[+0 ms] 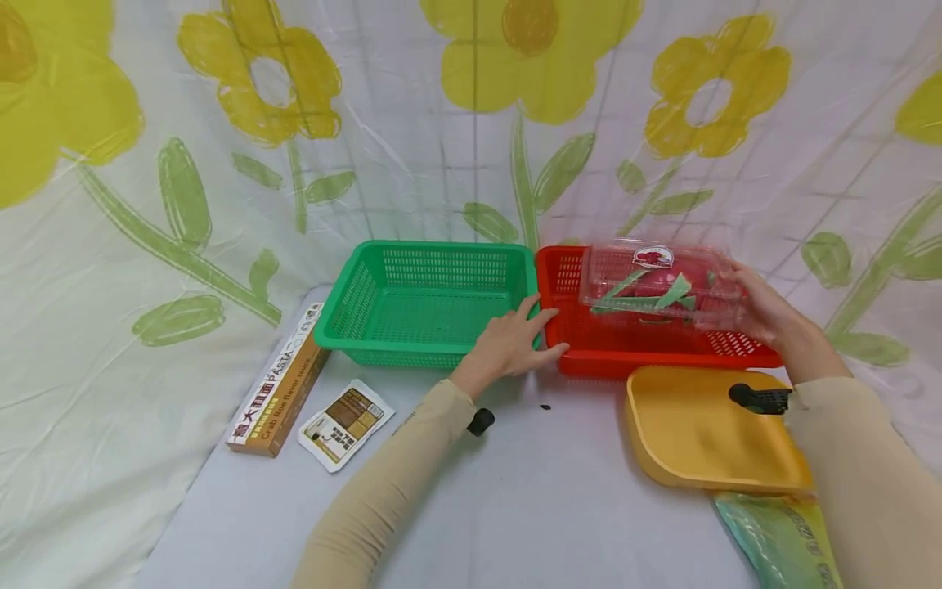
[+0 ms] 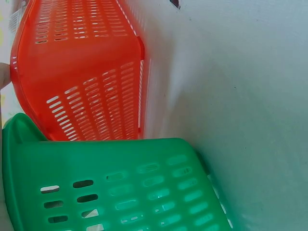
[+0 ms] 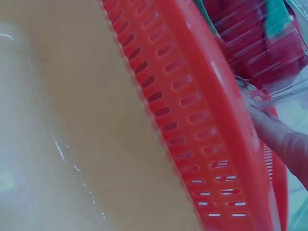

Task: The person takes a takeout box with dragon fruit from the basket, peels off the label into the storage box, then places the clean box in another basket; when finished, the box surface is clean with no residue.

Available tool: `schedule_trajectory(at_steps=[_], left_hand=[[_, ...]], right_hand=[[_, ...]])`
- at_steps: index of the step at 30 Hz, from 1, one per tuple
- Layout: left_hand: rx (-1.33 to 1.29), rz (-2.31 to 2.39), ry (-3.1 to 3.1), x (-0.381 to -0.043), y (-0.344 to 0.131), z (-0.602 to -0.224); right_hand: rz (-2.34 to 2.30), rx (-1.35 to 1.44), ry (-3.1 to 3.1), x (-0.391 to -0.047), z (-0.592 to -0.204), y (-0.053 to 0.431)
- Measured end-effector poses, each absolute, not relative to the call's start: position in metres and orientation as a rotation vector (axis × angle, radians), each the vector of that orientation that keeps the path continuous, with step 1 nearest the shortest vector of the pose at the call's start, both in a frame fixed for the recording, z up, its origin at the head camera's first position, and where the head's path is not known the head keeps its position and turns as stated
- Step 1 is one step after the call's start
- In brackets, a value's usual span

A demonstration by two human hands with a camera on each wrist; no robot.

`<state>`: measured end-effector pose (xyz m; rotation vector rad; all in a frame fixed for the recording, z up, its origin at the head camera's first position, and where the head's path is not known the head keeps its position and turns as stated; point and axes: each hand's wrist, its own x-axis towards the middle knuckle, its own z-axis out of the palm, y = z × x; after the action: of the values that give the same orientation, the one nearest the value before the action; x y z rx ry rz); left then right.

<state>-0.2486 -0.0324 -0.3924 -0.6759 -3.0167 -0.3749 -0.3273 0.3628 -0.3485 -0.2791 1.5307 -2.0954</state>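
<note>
My right hand (image 1: 761,307) grips the right end of a clear plastic clamshell box (image 1: 611,274) over the red basket (image 1: 662,364). Through the plastic show dark pink-red dragon fruit (image 3: 269,53) with green scales, and a round label sits on the lid. In the right wrist view a finger (image 3: 276,130) is at the box's edge, just beyond the basket rim. My left hand (image 1: 508,339) reaches over the spot where the green basket (image 1: 427,357) meets the red one. Its fingers are spread, with fingertips at the red rim, and it holds nothing.
A long pasta box (image 1: 275,384) and a white-brown pouch (image 1: 346,425) lie left, near the green basket. Before the red basket stands a yellow tray (image 1: 706,442), with a green-yellow packet (image 1: 780,536) nearer. A small dark speck (image 1: 545,406) lies mid-table; flowered cloth (image 1: 412,180) hangs behind.
</note>
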Motion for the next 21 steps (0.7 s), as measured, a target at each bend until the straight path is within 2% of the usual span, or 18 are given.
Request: schedule_trajectory(at_steps=[21], left_hand=[[-0.691,-0.389,-3.001,-0.249,-0.033,-0.393]], right_hand=[[-2.158,0.003,1.649,-0.300,-0.325,0.354]])
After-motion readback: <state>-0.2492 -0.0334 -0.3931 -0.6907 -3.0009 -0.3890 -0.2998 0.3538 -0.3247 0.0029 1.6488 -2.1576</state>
